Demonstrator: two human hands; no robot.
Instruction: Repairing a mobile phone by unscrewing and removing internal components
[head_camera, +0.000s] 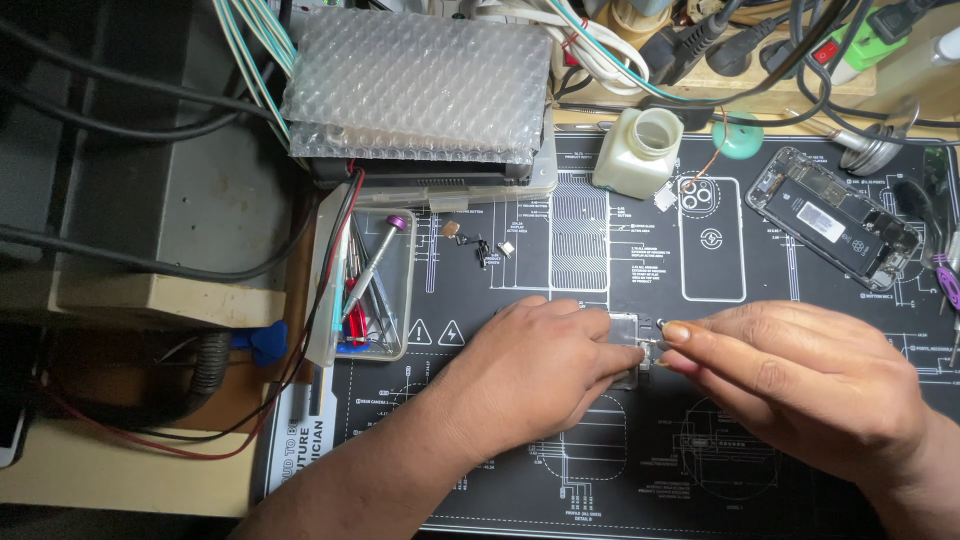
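My left hand (535, 365) rests on a black repair mat (600, 470) and grips a small flat metal part (628, 335), most of it hidden under the fingers. My right hand (800, 385) comes in from the right, thumb and forefinger pinched on a tiny component (655, 347) at the part's right edge. What the tiny piece is cannot be made out.
An opened phone body (832, 218) lies at the right rear. A white open bottle (640, 150) stands behind. A clear tray (365, 290) with screwdrivers and tweezers sits left. Small loose parts (485, 248) lie mid-mat. A bubble-wrapped device (420, 85) and cables crowd the back.
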